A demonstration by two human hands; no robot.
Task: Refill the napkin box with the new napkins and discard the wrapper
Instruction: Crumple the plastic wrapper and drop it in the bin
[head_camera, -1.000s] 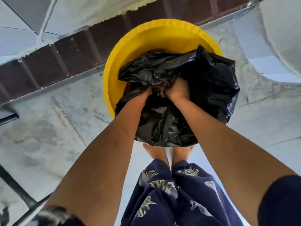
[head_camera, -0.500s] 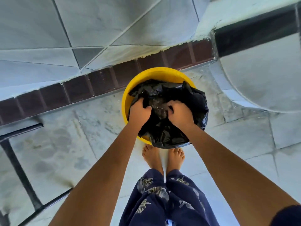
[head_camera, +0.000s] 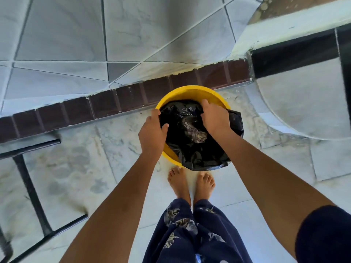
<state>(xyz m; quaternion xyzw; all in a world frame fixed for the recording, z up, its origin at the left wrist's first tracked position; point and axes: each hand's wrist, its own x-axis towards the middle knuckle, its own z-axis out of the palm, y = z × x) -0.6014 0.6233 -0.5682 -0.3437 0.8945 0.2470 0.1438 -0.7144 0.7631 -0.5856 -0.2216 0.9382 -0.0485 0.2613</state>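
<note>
Yellow bin (head_camera: 190, 92) is seen on the tiled floor, just beside a brown-tiled step. Black liner (head_camera: 199, 152) is gripped at its edge by both hands. The left hand (head_camera: 152, 133) is curled over the left rim with the thumb inside. The right hand (head_camera: 214, 118) is curled on the plastic at the far right rim. A crumpled clear mass deep in the liner is taken to be the wrapper (head_camera: 192, 130), though glare leaves this uncertain. Napkin box not in view.

Risks judged:
- The liner is draped over the near rim only. If it is released unevenly, the left edge could be dragged inward and the bag collapsed.
- The thin plastic could be torn if stretched hard.
- The bin could be tipped by a one-sided pull.
</note>
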